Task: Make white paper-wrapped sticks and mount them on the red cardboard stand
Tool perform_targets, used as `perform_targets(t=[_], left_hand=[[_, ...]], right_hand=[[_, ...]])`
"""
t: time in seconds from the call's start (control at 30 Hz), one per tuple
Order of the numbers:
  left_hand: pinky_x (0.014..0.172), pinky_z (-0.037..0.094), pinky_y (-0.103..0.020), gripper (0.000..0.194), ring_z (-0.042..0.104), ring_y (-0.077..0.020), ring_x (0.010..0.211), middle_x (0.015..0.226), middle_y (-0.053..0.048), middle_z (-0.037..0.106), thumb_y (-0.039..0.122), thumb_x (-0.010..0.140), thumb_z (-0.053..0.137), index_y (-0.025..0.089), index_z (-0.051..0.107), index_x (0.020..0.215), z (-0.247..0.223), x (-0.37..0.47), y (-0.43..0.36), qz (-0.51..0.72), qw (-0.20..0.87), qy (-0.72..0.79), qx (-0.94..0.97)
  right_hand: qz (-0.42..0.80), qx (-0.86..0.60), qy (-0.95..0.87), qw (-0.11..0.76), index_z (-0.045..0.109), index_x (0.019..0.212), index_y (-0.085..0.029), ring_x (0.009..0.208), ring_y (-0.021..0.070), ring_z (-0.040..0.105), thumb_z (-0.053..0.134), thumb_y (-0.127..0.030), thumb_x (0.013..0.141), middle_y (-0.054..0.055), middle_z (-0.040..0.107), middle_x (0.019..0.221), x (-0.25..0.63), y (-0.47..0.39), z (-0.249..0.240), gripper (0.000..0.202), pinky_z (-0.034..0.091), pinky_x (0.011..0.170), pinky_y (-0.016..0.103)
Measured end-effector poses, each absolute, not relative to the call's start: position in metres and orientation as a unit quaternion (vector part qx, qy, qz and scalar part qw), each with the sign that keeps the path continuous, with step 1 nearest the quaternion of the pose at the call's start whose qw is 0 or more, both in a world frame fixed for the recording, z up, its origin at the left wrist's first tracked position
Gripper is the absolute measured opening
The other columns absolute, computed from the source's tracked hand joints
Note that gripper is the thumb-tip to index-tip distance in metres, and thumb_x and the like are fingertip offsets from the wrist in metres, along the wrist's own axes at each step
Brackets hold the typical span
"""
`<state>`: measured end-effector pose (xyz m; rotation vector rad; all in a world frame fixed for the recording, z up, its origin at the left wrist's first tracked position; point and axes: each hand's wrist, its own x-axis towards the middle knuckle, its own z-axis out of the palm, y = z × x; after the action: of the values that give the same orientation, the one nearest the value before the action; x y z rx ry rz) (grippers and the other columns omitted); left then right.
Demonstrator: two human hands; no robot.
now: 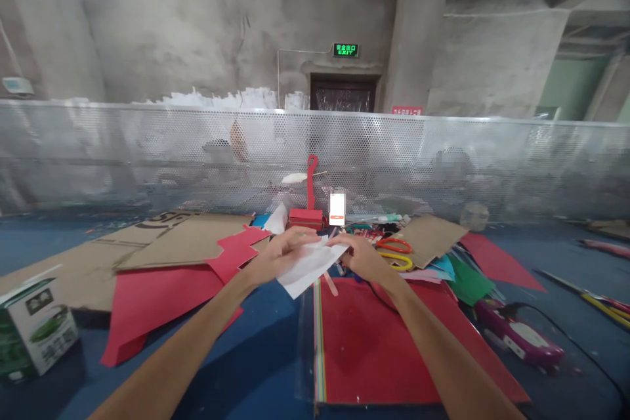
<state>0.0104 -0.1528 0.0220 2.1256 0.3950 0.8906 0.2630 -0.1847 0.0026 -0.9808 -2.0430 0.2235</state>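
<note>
A thin white sheet, paper or tissue (308,270), hangs between my two hands above the blue table. My left hand (288,251) lies along its left side, fingers bent over it. At its upper right corner, my right hand (355,254) pinches the sheet between thumb and fingers. Below the right hand is a stack of red sheets (384,348) with a striped edge, and a wooden craft stick (331,283) lies at its top. Just behind the hands stand a red box (306,217) with a tall red curled strip (311,184).
Cardboard (182,239) and cut red paper (162,302) cover the left, near a green-and-white carton (37,325). Orange and yellow scissors (396,261), a purple device (519,335) with a cable, and long scissors (585,292) are on the right. A perforated metal screen (197,157) borders the back.
</note>
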Motion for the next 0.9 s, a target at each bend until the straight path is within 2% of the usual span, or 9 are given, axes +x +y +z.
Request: perform_targets(t=[0.07,0.13,0.27,0.4,0.53,0.63,0.7,0.8,0.9], left_hand=[[0.106,0.043,-0.042,0.048,0.054,-0.0269,0.127,0.14,-0.01,0.057,0.041,0.09,0.061,0.027,0.056,0.135,0.019,0.011,-0.151,0.322,0.301,0.186,0.878],[0.108,0.041,-0.042,0.05,0.052,-0.0263,0.129,0.141,-0.006,0.056,0.041,0.088,0.064,0.031,0.054,0.137,0.013,0.012,-0.15,0.277,0.21,0.214,0.913],[0.112,0.038,-0.043,0.047,0.048,-0.0241,0.133,0.143,-0.006,0.055,0.038,0.095,0.056,0.03,0.049,0.141,0.003,0.013,-0.148,0.249,0.053,0.21,0.944],[0.11,0.039,-0.043,0.037,0.052,-0.0235,0.128,0.133,-0.008,0.062,0.031,0.097,0.053,0.026,0.056,0.134,0.002,0.011,-0.142,0.265,-0.036,0.172,0.948],[0.101,0.047,-0.04,0.037,0.061,-0.0233,0.114,0.123,-0.007,0.067,0.029,0.096,0.054,0.029,0.06,0.133,0.005,0.01,-0.14,0.257,0.024,0.197,0.946],[0.099,0.048,-0.037,0.04,0.062,-0.0229,0.113,0.124,-0.004,0.068,0.032,0.09,0.062,0.033,0.063,0.13,0.008,0.013,-0.143,0.264,0.154,0.213,0.928],[0.092,0.051,-0.033,0.04,0.064,-0.0222,0.106,0.119,-0.003,0.071,0.034,0.086,0.067,0.033,0.067,0.126,0.009,0.015,-0.144,0.275,0.237,0.21,0.908],[0.073,0.053,-0.027,0.038,0.065,-0.019,0.086,0.105,-0.002,0.074,0.032,0.08,0.071,0.031,0.072,0.118,0.01,0.015,-0.144,0.281,0.309,0.201,0.886],[0.063,0.049,-0.023,0.036,0.061,-0.015,0.072,0.091,-0.002,0.074,0.028,0.074,0.074,0.029,0.076,0.11,0.01,0.013,-0.142,0.287,0.342,0.19,0.874]], right_hand=[[0.076,-0.378,-0.82,0.422,0.072,0.112,-0.022,0.096,0.0185,0.065,0.055,-0.005,0.081,0.005,0.072,0.108,0.261,-0.185,0.002,0.039,0.046,0.086,0.029],[0.061,-0.373,-0.828,0.415,0.073,0.108,-0.022,0.094,0.0182,0.064,0.055,-0.002,0.078,0.005,0.072,0.104,0.259,-0.185,0.001,0.041,0.046,0.085,0.029],[0.043,-0.372,-0.831,0.412,0.073,0.099,-0.02,0.093,0.0185,0.062,0.055,-0.001,0.076,0.006,0.069,0.1,0.255,-0.184,-0.002,0.036,0.045,0.086,0.031],[0.062,-0.37,-0.809,0.452,0.068,0.091,-0.019,0.094,0.0174,0.059,0.057,-0.004,0.076,0.006,0.062,0.104,0.248,-0.188,0.0,0.024,0.045,0.083,0.03],[0.121,-0.38,-0.794,0.458,0.059,0.087,-0.019,0.081,0.0141,0.058,0.056,-0.006,0.075,0.004,0.061,0.101,0.245,-0.193,0.001,0.017,0.045,0.071,0.025],[0.208,-0.375,-0.797,0.425,0.056,0.091,-0.021,0.069,0.012,0.057,0.051,-0.005,0.075,-0.002,0.062,0.084,0.248,-0.194,0.001,0.023,0.044,0.065,0.023],[0.267,-0.354,-0.802,0.401,0.055,0.094,-0.021,0.067,0.0122,0.058,0.05,-0.007,0.077,-0.003,0.062,0.078,0.251,-0.196,0.003,0.023,0.045,0.064,0.023],[0.322,-0.351,-0.804,0.355,0.059,0.095,-0.02,0.063,0.0123,0.058,0.049,-0.02,0.088,-0.001,0.063,0.078,0.254,-0.202,0.011,0.012,0.045,0.06,0.024],[0.324,-0.378,-0.803,0.327,0.066,0.089,-0.019,0.061,0.0121,0.056,0.043,-0.039,0.097,0.002,0.062,0.079,0.253,-0.205,0.017,0.031,0.044,0.057,0.024]])
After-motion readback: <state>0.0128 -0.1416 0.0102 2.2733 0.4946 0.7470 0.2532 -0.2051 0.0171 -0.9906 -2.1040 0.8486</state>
